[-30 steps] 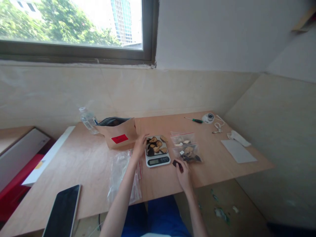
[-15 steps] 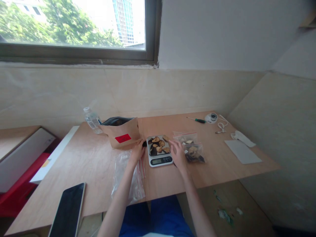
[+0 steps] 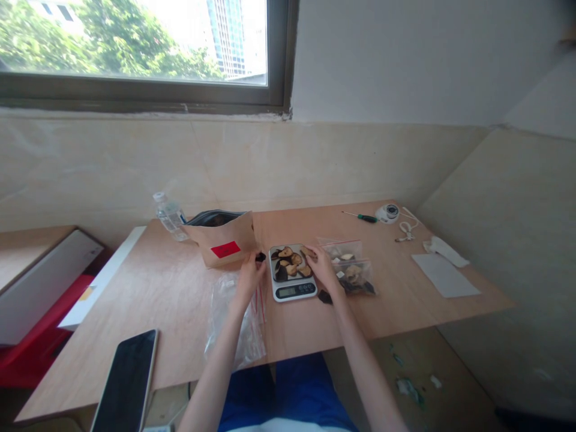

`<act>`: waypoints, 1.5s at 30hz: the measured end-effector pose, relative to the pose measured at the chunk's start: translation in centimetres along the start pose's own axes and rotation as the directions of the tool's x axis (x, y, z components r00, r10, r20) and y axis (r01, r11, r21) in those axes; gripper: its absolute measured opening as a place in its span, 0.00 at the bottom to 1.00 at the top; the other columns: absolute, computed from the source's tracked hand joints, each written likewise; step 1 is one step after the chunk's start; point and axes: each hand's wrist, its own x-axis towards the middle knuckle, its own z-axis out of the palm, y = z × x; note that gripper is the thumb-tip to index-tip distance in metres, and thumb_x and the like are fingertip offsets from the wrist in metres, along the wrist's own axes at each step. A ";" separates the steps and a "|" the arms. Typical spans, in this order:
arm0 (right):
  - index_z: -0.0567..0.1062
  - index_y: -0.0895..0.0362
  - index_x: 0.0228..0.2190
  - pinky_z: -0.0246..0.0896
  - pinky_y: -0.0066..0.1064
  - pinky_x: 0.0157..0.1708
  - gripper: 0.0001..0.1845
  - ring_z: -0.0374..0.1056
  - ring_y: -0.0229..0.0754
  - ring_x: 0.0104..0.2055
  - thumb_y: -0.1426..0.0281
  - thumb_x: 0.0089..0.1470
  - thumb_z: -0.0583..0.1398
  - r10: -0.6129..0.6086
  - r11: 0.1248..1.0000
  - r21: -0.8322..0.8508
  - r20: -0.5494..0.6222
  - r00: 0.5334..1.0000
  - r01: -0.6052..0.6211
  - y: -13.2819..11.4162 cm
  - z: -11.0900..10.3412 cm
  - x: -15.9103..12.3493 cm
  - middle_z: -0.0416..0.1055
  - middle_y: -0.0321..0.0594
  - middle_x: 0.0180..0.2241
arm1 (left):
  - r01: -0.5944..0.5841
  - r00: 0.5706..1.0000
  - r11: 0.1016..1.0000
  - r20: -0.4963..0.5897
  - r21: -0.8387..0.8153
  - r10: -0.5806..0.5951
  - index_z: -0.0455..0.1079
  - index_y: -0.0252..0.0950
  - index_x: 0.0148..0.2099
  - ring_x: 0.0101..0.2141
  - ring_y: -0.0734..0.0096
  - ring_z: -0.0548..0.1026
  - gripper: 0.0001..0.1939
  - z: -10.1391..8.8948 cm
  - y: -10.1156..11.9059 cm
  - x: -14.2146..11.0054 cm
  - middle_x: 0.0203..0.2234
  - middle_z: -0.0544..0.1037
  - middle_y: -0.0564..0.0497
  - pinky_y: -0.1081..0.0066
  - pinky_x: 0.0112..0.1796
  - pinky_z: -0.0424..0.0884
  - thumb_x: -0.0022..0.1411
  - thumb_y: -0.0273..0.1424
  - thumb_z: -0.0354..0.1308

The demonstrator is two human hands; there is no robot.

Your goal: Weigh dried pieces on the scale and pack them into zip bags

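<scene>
A white digital kitchen scale sits in front of me, its plate covered with several tan and dark dried slices. At the plate's upper right edge, my right hand pinches a tan dried slice. Left of the scale, my left hand is closed with a small dark dried piece at its fingertips. Another dark piece lies beside my right wrist. Behind my left hand stands an open brown paper pouch with a red label; its contents are hidden.
Clear zip bags lie under my left forearm. Filled zip bags lie to the right. Farther out are a plastic bottle, a screwdriver, a small white camera, a white sheet and a tablet.
My right hand has moved slightly left, onto the slice at the plate's edge. The dark piece by my right wrist shows more now. My left hand has drawn slightly away from the scale.
</scene>
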 end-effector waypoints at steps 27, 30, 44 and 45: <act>0.72 0.55 0.46 0.60 0.46 0.44 0.17 0.66 0.50 0.44 0.67 0.56 0.52 0.036 0.952 -0.283 -0.266 0.963 -0.114 2.8 -5.4 -15.7 0.72 0.48 0.43 | -0.105 0.863 0.929 0.431 -0.356 0.263 0.64 0.40 0.52 0.45 0.64 0.71 0.16 2.3 8.5 -12.9 0.43 0.72 0.45 0.63 0.48 0.67 0.61 0.28 0.50; 0.71 0.55 0.47 0.57 0.49 0.46 0.18 0.63 0.53 0.49 0.68 0.57 0.52 0.020 0.920 -0.364 -0.324 0.946 -0.144 1.8 -5.2 -15.3 0.67 0.51 0.48 | -0.128 0.852 0.939 0.449 -0.319 0.269 0.62 0.40 0.54 0.46 0.62 0.70 0.17 3.5 8.3 -13.9 0.44 0.71 0.45 0.61 0.48 0.67 0.62 0.28 0.49; 0.75 0.50 0.42 0.56 0.44 0.44 0.13 0.62 0.51 0.44 0.63 0.56 0.56 -0.008 0.931 -0.365 -0.016 1.000 0.002 0.7 -3.3 -13.1 0.74 0.43 0.42 | -0.169 0.865 0.950 0.422 -0.262 0.270 0.63 0.41 0.53 0.51 0.63 0.69 0.20 4.1 7.2 -14.5 0.53 0.63 0.42 0.60 0.49 0.69 0.60 0.22 0.47; 0.76 0.50 0.41 0.56 0.44 0.43 0.13 0.63 0.50 0.43 0.62 0.56 0.56 -0.005 0.935 -0.354 -0.025 1.000 -0.004 0.6 -3.6 -12.8 0.74 0.43 0.41 | -0.166 0.866 0.949 0.422 -0.267 0.270 0.63 0.41 0.53 0.52 0.62 0.68 0.20 4.2 7.0 -14.5 0.53 0.64 0.42 0.60 0.50 0.68 0.59 0.21 0.47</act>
